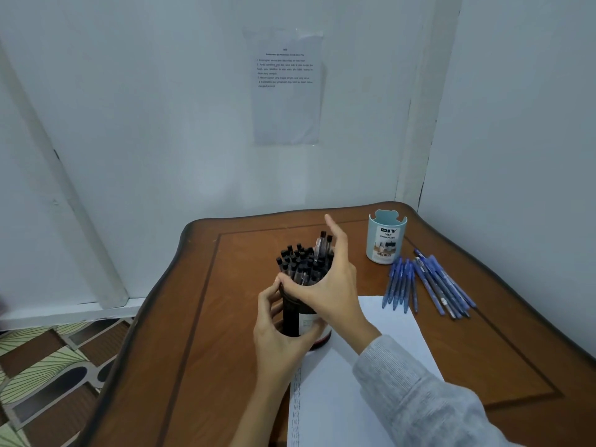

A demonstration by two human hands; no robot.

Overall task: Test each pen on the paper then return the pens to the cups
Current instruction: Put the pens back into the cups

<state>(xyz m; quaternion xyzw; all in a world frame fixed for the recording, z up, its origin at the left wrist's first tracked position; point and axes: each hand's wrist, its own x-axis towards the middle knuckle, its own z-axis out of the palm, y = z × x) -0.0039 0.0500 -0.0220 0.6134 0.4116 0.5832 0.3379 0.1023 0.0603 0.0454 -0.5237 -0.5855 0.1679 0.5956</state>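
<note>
A dark cup [292, 319] packed with several black capped pens [295, 259] stands on the table at the top left corner of the white paper [371, 388]. My left hand [277, 340] grips the cup's side from the left. My right hand [332, 285] is spread over the pens from the right, fingers straight, thumb touching the cup's rim at the left. Two pens [322, 245] stick up higher just behind its palm. Small pen marks run down the paper's left edge.
A light blue cup [385, 240] labelled DIY Desk Organizer stands at the back right of the brown wooden table [209, 317]. Several blue pens [429, 285] lie loose in front of it. White walls close in behind and to the right.
</note>
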